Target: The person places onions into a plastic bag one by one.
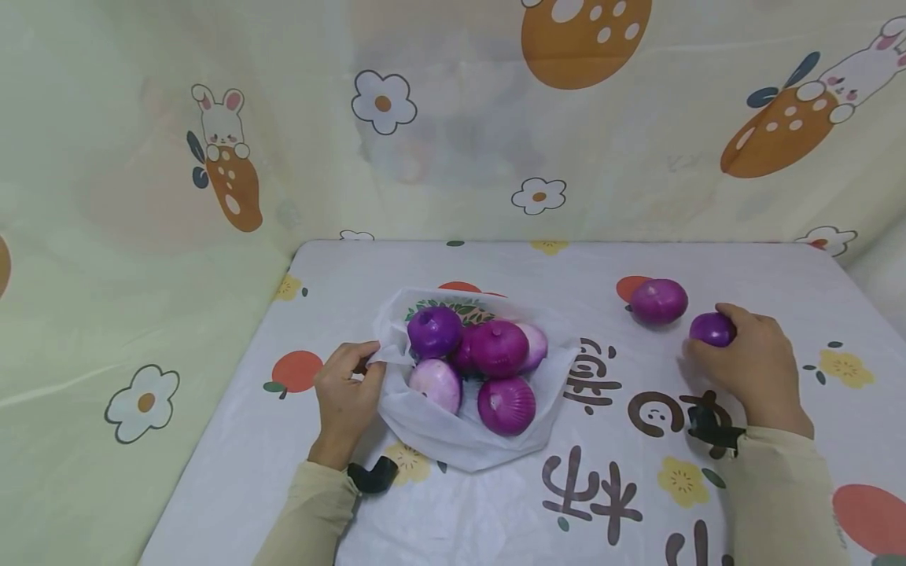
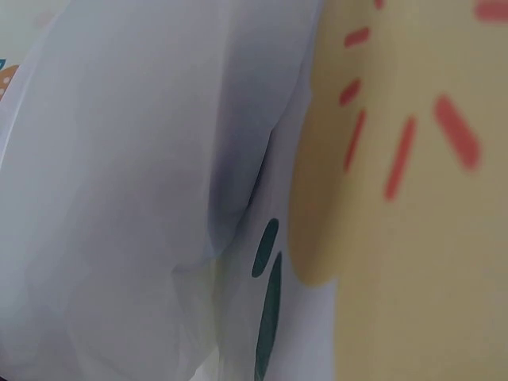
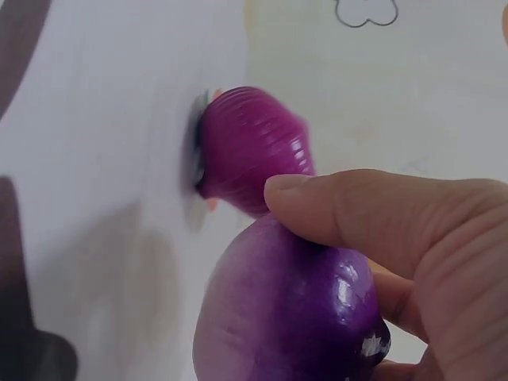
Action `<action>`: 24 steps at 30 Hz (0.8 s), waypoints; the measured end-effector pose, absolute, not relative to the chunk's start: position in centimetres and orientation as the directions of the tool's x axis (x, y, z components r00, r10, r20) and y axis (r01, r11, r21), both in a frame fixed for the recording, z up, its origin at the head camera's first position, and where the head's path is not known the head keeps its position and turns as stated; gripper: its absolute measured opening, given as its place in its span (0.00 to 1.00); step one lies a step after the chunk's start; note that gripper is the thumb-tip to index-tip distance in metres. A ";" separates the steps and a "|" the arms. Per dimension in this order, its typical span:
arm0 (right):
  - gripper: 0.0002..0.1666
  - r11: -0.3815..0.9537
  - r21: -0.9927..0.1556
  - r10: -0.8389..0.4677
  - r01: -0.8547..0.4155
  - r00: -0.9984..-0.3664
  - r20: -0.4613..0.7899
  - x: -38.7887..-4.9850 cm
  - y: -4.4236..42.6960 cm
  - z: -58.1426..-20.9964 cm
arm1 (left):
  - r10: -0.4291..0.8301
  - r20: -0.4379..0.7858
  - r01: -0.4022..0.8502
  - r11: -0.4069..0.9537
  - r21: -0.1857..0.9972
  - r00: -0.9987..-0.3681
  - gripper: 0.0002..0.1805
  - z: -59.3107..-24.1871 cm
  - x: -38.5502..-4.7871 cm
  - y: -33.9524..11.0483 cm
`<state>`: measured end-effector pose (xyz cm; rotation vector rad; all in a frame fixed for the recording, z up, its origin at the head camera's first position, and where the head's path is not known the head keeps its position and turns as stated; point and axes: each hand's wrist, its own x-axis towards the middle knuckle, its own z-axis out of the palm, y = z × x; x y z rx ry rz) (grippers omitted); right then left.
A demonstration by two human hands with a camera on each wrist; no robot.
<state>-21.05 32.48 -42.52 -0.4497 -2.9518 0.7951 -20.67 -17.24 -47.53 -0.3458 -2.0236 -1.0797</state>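
My left hand (image 1: 348, 397) pinches the left rim of a white bag (image 1: 470, 452), rolled open on the table. Several purple onions (image 1: 498, 348) lie inside it, some with pale patches; one is partly hidden behind the others. In the left wrist view the bag's side (image 2: 119, 190) fills much of the picture, and the fingers do not show. My right hand (image 1: 760, 362) grips a dark purple onion (image 3: 278, 309) between thumb and fingers, at the right of the table. Just left of and beyond it, another purple onion (image 1: 659, 302) rests on the cloth.
A white tablecloth (image 1: 495, 519) printed with fruit, flowers and dark characters covers the table. Behind it and at the left hangs a pale curtain (image 1: 453, 149) with rabbits and carrots. Dark straps (image 1: 373, 475) circle both wrists.
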 end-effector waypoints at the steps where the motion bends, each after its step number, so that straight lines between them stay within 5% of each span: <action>1: 0.50 0.828 -0.498 0.288 0.257 -0.957 -0.015 -21.0 32.3 -42.3 | -0.123 0.755 0.559 0.598 0.575 -0.645 0.13 -47.5 -20.7 -17.2; 24: 0.48 0.842 -0.527 0.221 0.111 -0.964 0.149 -20.3 27.7 -38.1 | -0.128 0.757 0.561 0.596 0.575 -0.640 0.13 -47.5 -20.7 -17.2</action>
